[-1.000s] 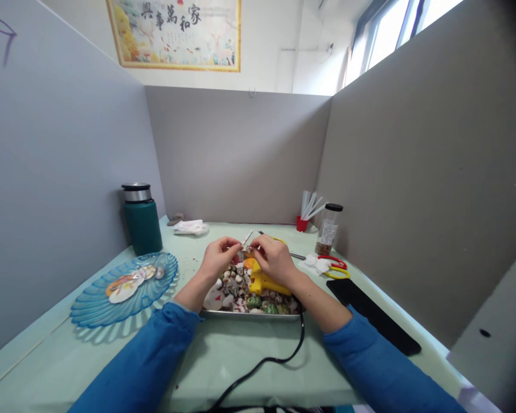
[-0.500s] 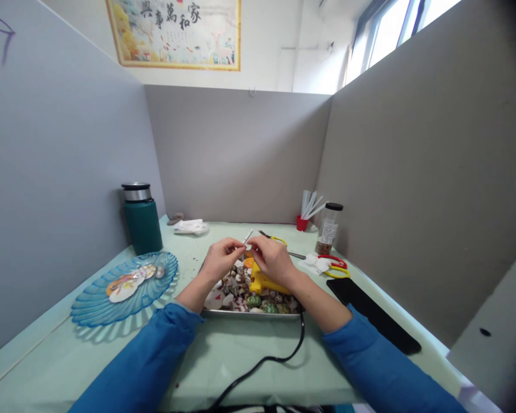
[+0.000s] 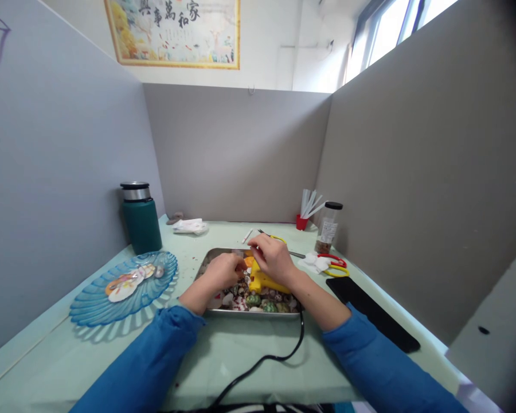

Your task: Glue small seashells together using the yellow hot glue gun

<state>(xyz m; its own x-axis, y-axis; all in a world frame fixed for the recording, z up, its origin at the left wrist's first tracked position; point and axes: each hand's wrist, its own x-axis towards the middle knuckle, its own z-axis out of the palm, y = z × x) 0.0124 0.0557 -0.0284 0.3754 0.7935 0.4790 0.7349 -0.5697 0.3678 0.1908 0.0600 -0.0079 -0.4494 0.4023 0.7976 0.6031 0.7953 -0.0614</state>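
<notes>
My left hand (image 3: pixel 226 271) is low over the metal tray (image 3: pixel 249 312), its fingers curled together beside the orange shell (image 3: pixel 249 262). Its fingertips are partly hidden, and what they hold cannot be made out. Above the yellow glue gun (image 3: pixel 266 281), my right hand (image 3: pixel 272 256) has its thumb and fingers pinched; anything between them is too small to name. The glue gun lies on the mixed shells (image 3: pixel 241 302) that fill the tray. Just beyond my hands, a thin white stick (image 3: pixel 247 236) lies on the table.
A blue scalloped plate (image 3: pixel 83 307) with shells on it is at left, near a green bottle (image 3: pixel 142 226). At right are red-and-yellow scissors (image 3: pixel 337 268), white tissue (image 3: pixel 315 263), a jar (image 3: pixel 328 229) and a black mat (image 3: pixel 374 312). A cord (image 3: pixel 269 359) runs toward me.
My hands were together above the tray's far edge. The left has come apart and moved down and toward me, over the shells, while the right has stayed nearly in place.
</notes>
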